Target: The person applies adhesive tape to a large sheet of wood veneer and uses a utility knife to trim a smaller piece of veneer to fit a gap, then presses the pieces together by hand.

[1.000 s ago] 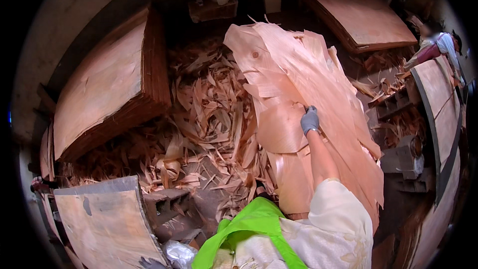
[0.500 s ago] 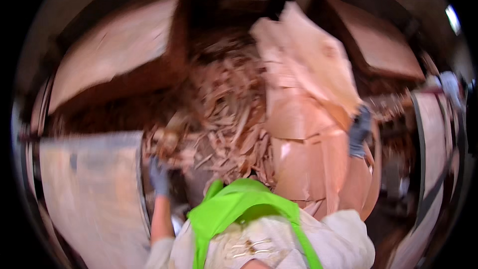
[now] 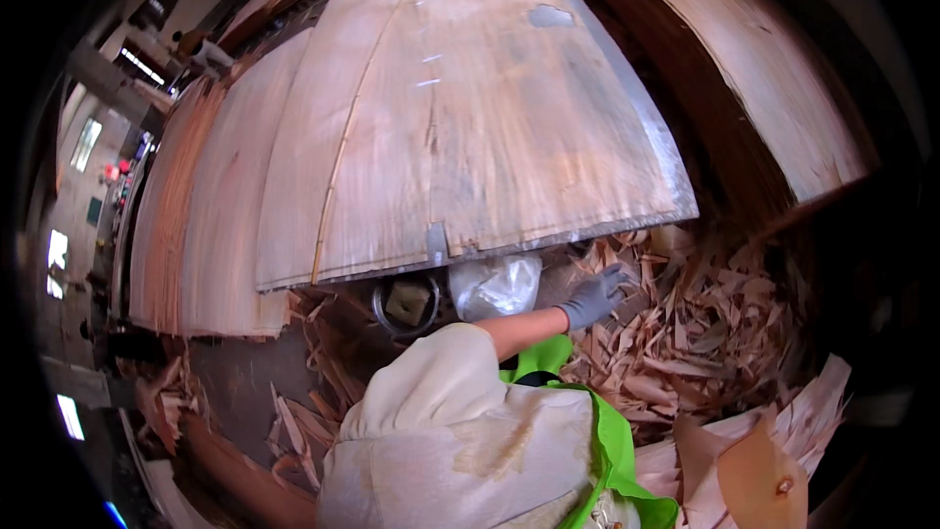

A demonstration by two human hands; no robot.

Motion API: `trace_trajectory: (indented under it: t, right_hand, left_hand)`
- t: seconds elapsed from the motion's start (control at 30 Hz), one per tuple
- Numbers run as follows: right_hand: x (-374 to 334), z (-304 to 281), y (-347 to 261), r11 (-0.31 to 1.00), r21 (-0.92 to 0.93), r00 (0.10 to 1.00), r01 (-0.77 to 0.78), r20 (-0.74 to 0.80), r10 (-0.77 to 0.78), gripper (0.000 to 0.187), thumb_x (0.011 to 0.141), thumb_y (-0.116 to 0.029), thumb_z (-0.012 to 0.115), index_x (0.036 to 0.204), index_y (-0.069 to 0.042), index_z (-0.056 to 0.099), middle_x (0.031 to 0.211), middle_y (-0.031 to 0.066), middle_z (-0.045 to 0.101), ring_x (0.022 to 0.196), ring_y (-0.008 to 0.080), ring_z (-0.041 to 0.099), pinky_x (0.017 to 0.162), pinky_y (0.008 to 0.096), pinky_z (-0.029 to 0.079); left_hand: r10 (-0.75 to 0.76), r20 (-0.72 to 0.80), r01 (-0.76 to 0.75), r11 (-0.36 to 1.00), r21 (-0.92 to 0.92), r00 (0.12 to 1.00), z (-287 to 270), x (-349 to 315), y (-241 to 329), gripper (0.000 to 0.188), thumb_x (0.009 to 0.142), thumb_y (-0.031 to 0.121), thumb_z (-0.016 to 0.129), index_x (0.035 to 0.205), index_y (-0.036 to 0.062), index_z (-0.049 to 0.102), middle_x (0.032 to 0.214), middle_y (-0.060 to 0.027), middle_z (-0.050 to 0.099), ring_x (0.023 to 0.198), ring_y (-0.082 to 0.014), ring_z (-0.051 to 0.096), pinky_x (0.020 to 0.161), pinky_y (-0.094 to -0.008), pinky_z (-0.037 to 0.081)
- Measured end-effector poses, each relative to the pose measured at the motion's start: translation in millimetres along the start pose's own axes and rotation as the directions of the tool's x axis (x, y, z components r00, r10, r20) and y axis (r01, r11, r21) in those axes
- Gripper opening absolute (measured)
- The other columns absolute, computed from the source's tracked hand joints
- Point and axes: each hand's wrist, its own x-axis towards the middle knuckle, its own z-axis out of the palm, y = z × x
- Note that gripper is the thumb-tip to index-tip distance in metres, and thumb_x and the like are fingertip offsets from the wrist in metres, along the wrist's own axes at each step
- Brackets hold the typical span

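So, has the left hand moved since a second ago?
Yes: against the board, the left hand went from over it to beyond its edge, toward the wood shavings.

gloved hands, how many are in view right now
1: the left hand, grey-gloved with fingers apart, to the right of the crumpled clear plastic and beside the wood shavings. The right hand does not show; it may be hidden or out of frame.
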Motion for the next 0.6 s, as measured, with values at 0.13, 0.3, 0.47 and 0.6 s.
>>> trace_trajectory:
  t: [0.13, 0.3, 0.47, 0.6]
  right_hand:
    - [14, -12, -25, 0.996, 0.02, 0.995, 0.085, 0.046, -0.086, 0.026, 0.092, -0.011, 0.049, 0.116, -0.004, 0.057, 0.117, 0.0108, 0.058, 0.109, 0.0241, 0.055, 0.092, 0.0342, 0.045]
    - [12, -102, -37, 0.984, -0.001, 0.979, 0.176, -0.104, -0.175, 0.026, 0.093, -0.013, 0.048, 0.116, -0.004, 0.057, 0.117, 0.0102, 0.058, 0.11, 0.0229, 0.055, 0.092, 0.0333, 0.044]
    - [-18, -254, -65, 0.96, -0.032, 0.925, 0.279, -0.26, -0.277, 0.025, 0.095, -0.014, 0.047, 0.116, -0.004, 0.057, 0.116, 0.0095, 0.058, 0.111, 0.0217, 0.054, 0.093, 0.0323, 0.044]
    - [-2, -276, -148, 0.728, 0.324, 0.754, 0.604, 0.062, -0.654, 0.013, 0.09, -0.004, 0.049, 0.098, -0.007, 0.059, 0.11, 0.0078, 0.058, 0.107, 0.0201, 0.053, 0.092, 0.0288, 0.042]
  left_hand:
    - [-0.106, -0.153, 0.087, 0.988, -0.124, 0.983, -57, -18, -6, 0.037, 0.083, 0.022, 0.056, 0.115, 0.0032, 0.057, 0.117, -0.0171, 0.058, 0.099, -0.0314, 0.06, 0.085, -0.0373, 0.049]
    - [-0.013, -0.172, -0.01, 0.992, -0.129, 0.985, -73, -25, 24, 0.03, 0.086, 0.023, 0.055, 0.107, 0.0015, 0.059, 0.099, -0.0197, 0.063, 0.089, -0.0361, 0.061, 0.077, -0.0402, 0.049]
    - [0.37, -0.083, -0.379, 0.913, -0.15, 0.925, -49, 2, 82, 0.026, 0.09, 0.022, 0.052, 0.104, 0.002, 0.06, 0.094, -0.0207, 0.062, 0.083, -0.0352, 0.062, 0.072, -0.042, 0.048]
    - [0.145, -0.134, -0.187, 0.9, -0.394, 0.98, -57, 34, 71, 0.035, 0.096, 0.022, 0.041, 0.125, 0.0076, 0.053, 0.118, -0.0085, 0.059, 0.101, -0.0233, 0.057, 0.09, -0.0338, 0.045]
